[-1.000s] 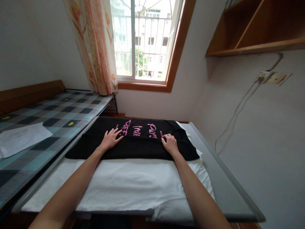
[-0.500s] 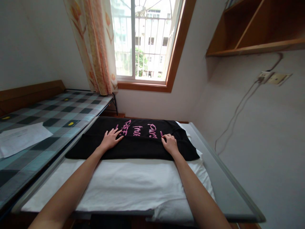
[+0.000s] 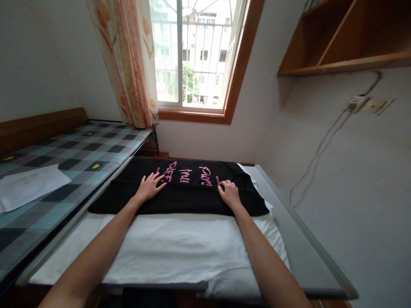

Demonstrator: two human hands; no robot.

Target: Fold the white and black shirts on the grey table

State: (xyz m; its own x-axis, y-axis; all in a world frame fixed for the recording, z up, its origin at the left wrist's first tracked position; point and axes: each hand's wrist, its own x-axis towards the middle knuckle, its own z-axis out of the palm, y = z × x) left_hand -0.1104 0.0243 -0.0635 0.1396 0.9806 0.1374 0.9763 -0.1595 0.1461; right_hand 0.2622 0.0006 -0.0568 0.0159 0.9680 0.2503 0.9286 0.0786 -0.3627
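Observation:
A black T-shirt (image 3: 189, 201) with pink lettering lies folded lengthwise over a white T-shirt (image 3: 180, 248) on a grey table (image 3: 308, 256). My left hand (image 3: 150, 186) rests on the black cloth at the left, fingers spread over part of the lettering. On the right, my right hand (image 3: 229, 191) touches the same shirt at the folded edge, its fingers curled and bunched. Whether cloth is pinched under those fingertips is hard to see. The white shirt spreads flat toward me, its sleeve hanging at the front edge.
To the left stands a bed with a checked mattress (image 3: 109, 147), papers (image 3: 32, 186) lying on it. A curtain (image 3: 135, 85) hangs beside the barred window (image 3: 202, 60). A wooden shelf (image 3: 346, 64) and a socket with a cable (image 3: 356, 103) are on the right wall.

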